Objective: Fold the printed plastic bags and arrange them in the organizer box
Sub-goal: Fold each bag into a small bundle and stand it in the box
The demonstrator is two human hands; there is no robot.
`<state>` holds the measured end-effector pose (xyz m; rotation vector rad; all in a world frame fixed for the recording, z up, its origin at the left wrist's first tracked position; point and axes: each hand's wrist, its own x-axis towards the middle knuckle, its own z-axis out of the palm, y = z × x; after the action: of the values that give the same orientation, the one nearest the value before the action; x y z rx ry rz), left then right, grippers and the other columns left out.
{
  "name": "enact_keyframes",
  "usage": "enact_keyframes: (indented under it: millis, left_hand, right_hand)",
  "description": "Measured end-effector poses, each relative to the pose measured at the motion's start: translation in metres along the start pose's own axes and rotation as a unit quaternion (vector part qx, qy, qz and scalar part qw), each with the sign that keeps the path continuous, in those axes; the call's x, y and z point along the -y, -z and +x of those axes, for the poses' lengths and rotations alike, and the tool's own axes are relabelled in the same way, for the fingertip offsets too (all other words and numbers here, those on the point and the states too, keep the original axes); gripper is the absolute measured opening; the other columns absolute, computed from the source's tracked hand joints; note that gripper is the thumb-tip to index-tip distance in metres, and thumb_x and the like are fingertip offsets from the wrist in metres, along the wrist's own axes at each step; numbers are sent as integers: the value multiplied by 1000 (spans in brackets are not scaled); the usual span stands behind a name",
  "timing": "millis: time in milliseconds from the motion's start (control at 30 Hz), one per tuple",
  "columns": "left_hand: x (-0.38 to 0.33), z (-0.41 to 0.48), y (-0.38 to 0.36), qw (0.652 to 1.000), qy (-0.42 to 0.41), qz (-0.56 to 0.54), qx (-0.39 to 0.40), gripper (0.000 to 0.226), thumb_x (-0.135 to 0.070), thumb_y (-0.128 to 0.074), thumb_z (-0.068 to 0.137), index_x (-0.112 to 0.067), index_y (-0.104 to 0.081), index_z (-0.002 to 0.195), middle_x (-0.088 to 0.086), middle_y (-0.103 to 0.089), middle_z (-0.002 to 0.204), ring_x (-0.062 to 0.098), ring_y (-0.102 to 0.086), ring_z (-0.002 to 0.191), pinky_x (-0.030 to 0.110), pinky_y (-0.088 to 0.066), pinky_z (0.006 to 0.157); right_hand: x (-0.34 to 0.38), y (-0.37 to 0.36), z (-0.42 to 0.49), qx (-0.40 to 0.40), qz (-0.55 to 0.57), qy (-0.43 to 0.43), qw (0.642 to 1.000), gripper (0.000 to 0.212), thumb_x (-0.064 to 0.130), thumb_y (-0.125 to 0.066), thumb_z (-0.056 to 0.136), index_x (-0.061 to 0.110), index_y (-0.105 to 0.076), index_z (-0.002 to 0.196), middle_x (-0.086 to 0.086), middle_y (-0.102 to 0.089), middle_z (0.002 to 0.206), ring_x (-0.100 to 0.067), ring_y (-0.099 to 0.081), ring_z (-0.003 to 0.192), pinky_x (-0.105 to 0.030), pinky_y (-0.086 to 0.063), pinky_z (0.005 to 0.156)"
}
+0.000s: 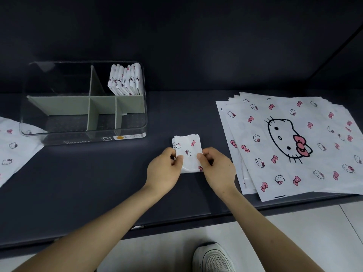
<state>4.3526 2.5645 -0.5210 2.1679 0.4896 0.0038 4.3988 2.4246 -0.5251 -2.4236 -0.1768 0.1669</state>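
A white plastic bag printed with cats and pink bows, folded into a small square (188,149), lies on the dark table in front of me. My left hand (164,170) pinches its left edge and my right hand (217,169) pinches its right edge. A stack of flat unfolded printed bags (294,142) lies to the right. The clear organizer box (84,132) with grey dividers stands at the left back. Several folded bags (125,80) stand upright in its back right compartment.
Another printed bag (13,150) lies flat at the far left, partly under the box's corner. The table's front edge (176,222) runs just below my forearms. A white shoe (214,258) shows on the pale floor. A dark wall rises behind the table.
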Motion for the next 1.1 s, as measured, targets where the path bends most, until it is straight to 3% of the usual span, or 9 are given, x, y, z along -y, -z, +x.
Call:
enact_keyframes:
  millis: [133, 300, 433, 500, 567, 633, 800, 1000, 1100]
  left_hand:
    - [3, -3, -5, 995, -47, 35, -81, 10, -21, -58, 92, -18, -50, 98, -10, -52, 52, 9, -50, 51, 19, -31, 49]
    - [24, 1, -5, 964, -158, 149, -155, 26, -22, -62, 81, -12, -63, 105, -6, -56, 61, 21, -55, 54, 32, -41, 60]
    - [36, 6, 0, 937, -206, 241, -145, 41, -33, -46, 82, -18, -68, 113, 6, -56, 87, 27, -55, 76, 39, -39, 78]
    - [37, 10, 2, 920, -254, 270, -126, 43, -28, -44, 83, -14, -66, 118, 14, -59, 112, 34, -57, 99, 42, -32, 94]
    - [37, 14, 6, 894, -310, 316, -73, 46, -22, -39, 86, -8, -62, 124, 19, -51, 137, 38, -47, 126, 47, -23, 110]
    - [36, 18, 11, 866, -340, 366, -8, 51, -21, -33, 90, -3, -54, 132, 16, -41, 147, 35, -38, 137, 50, -16, 114]
    - [41, 27, 12, 859, -309, 403, 64, 57, -29, -26, 94, 0, -44, 140, 13, -41, 148, 29, -39, 137, 48, -13, 114]
    - [38, 18, 0, 891, -241, 381, 59, 72, -49, 0, 93, -11, -16, 151, 1, -11, 160, 19, -5, 148, 49, 6, 118]
    - [36, 10, -9, 906, -206, 368, 42, 74, -52, -2, 92, -11, -21, 151, 1, -15, 159, 19, -8, 148, 48, 10, 116]
  right_hand:
    - [2, -1, 3, 15, -40, -27, 999, 16, 33, -54, 94, 22, -61, 84, 11, -55, 65, -9, -51, 63, -22, -35, 54]
    - [6, 1, 9, 33, -67, -52, 996, 21, 43, -57, 91, 26, -62, 81, 12, -52, 61, -9, -50, 63, -21, -31, 51]
    - [11, 1, 15, 39, -82, -68, 994, 24, 49, -56, 90, 27, -67, 85, 12, -56, 66, -12, -54, 68, -21, -31, 51]
    - [14, 2, 17, 42, -88, -75, 992, 25, 50, -56, 90, 28, -67, 85, 11, -58, 68, -12, -55, 68, -21, -31, 51]
    - [15, 1, 18, 46, -96, -79, 991, 25, 50, -56, 90, 28, -66, 82, 11, -59, 68, -12, -56, 67, -21, -31, 51]
    - [16, 1, 18, 47, -110, -81, 989, 27, 50, -56, 90, 28, -62, 76, 10, -55, 62, -14, -55, 65, -22, -30, 50]
    - [19, 0, 14, 30, -120, -89, 988, 28, 52, -54, 90, 25, -62, 90, 10, -61, 76, -14, -56, 71, -24, -35, 55]
    - [17, -9, -21, -25, -185, -48, 981, 46, 58, -50, 89, 20, -51, 116, 3, -56, 107, -18, -56, 95, -28, -34, 62]
    - [13, -4, -25, -34, -185, -87, 978, 45, 53, -51, 91, 21, -52, 122, 1, -56, 112, -17, -55, 102, -27, -34, 64]
